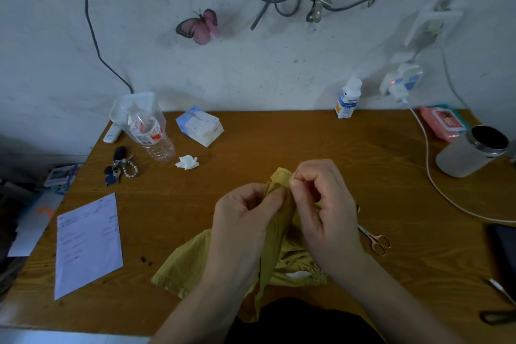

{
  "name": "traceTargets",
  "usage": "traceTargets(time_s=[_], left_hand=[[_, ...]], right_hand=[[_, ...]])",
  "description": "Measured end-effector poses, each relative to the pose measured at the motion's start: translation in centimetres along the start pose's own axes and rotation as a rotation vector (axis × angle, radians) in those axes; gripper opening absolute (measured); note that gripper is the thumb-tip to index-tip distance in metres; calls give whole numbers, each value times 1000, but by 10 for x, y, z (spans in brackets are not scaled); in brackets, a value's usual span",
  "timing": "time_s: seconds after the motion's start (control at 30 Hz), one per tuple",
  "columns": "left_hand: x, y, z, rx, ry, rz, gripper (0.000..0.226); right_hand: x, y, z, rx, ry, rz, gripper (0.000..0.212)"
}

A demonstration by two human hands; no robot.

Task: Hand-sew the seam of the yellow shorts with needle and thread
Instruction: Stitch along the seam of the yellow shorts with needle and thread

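A: Two hands up over the brown wooden table [279, 137], and the left hand [245, 215] pinches a raised fold of the crumpled yellow fabric shorts [178, 268].

B: The right hand [321, 204] nips that fold's top edge, touching the left's fingertips. No telling if there's a needle in that pinch. The rest of the shorts lie at the table's near edge, with small rose-gold scissors [375, 241] just to the right.

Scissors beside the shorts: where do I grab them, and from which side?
Probably best to set your grip on the pink finger loops of the scissors, coming from the right: the loops lie at the near-right end, while the blades point up-left toward the right hand.
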State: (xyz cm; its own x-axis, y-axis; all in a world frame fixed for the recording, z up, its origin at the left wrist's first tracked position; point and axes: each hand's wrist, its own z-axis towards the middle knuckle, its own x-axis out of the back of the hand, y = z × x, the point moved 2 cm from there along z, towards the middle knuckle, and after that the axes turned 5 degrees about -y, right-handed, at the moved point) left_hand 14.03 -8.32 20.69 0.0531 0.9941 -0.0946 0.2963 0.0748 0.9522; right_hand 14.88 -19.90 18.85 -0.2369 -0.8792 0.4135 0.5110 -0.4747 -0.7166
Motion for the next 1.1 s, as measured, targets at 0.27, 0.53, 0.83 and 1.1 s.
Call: traceTargets(time_s=[0.27,0.53,0.83,1.1], left_hand=[[-1,-1,0,-27,12,49,19],[-3,0,-1,-40,24,32,15],[-2,1,0,-56,21,-9,15],[-3,-22,-1,190,41,-87,20]], right_hand=[[0,-2,2,-33,-85,-30,15],[0,1,3,-5,-53,-158,23],[5,0,4,61,12,-168,24],[3,-11,9,191,107,-147,22]])
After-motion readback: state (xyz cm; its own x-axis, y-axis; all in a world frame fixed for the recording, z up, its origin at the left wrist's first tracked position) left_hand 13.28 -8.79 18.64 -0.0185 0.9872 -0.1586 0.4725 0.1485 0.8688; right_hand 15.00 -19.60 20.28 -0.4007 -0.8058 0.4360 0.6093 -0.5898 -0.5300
